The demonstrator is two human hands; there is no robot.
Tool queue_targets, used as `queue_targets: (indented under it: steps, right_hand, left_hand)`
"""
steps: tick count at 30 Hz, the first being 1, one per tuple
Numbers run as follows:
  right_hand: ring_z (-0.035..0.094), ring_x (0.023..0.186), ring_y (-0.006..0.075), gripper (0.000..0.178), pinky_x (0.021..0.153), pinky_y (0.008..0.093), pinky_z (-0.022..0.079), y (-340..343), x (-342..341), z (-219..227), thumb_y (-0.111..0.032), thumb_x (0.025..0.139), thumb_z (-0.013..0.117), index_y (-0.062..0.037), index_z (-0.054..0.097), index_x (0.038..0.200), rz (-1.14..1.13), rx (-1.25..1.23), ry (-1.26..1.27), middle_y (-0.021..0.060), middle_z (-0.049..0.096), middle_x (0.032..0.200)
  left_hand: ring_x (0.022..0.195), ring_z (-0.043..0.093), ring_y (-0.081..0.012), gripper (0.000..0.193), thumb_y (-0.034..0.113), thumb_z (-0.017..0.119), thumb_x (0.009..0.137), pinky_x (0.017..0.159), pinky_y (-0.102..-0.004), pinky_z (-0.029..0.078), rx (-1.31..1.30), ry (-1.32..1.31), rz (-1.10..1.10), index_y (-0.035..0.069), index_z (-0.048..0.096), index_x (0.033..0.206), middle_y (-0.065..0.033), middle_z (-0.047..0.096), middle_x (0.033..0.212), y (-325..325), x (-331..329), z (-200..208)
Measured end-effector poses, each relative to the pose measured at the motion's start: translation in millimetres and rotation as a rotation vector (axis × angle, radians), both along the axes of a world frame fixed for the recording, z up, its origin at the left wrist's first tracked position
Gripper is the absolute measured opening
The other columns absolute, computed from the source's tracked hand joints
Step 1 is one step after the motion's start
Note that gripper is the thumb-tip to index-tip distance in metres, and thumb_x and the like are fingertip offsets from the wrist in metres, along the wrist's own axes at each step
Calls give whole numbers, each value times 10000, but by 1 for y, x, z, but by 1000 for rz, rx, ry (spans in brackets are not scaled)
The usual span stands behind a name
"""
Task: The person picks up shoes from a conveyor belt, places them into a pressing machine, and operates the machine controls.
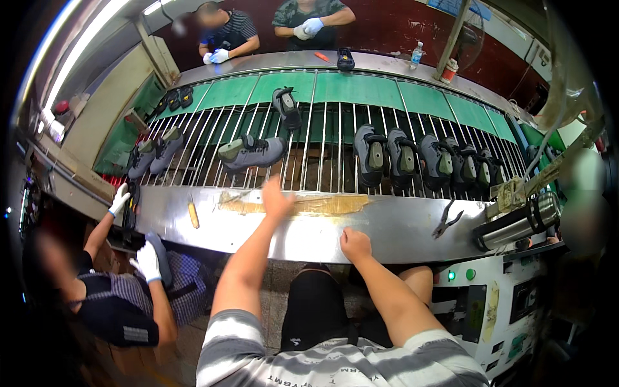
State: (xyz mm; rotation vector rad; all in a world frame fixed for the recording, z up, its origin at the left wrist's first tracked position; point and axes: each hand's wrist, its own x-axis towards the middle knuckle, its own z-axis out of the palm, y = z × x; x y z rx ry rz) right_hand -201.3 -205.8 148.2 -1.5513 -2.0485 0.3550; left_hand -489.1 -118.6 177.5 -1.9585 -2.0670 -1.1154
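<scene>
My left hand [277,198] is over the near metal ledge [400,222], smeared by motion, so its fingers cannot be made out. Just beyond it a grey shoe [253,153] lies on the conveyor's metal rods, and another grey shoe [287,108] rests farther back. Beneath that hand, a strip of yellowish tape [329,205] covers part of the ledge. My right hand [355,245] is a closed fist at the ledge's front edge, with nothing showing in it. Several grey shoes [369,157] stand in a row on the rods, ahead and to the right.
Pliers [446,219] and a steel thermos [519,222] lie on the ledge at right. A wooden-handled tool [193,213] lies at left. Two grey shoes [167,149] sit far left. A gloved co-worker [122,303] handles shoes beside me; two people stand across the conveyor.
</scene>
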Motion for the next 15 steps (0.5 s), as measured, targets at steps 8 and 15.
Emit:
queue_targets:
  steps: [8, 15]
  right_hand:
    - [598, 603, 361, 77, 562, 493, 472, 1, -6, 13, -180, 819, 598, -107, 577, 826, 49, -10, -23, 139, 600, 638]
    - [594, 556, 327, 86, 533, 465, 474, 0, 1, 2, -170, 820, 588, -98, 563, 778, 60, 16, 19, 109, 582, 594]
  left_hand:
    - [1288, 448, -325, 948, 358, 881, 543, 1072, -395, 388, -418, 288, 134, -19, 471, 1310, -201, 486, 1362, 128, -177, 97]
    - [1095, 613, -318, 855, 382, 920, 461, 927, -398, 500, -800, 340, 79, 35, 581, 1165, -170, 662, 1129, 182, -191, 67]
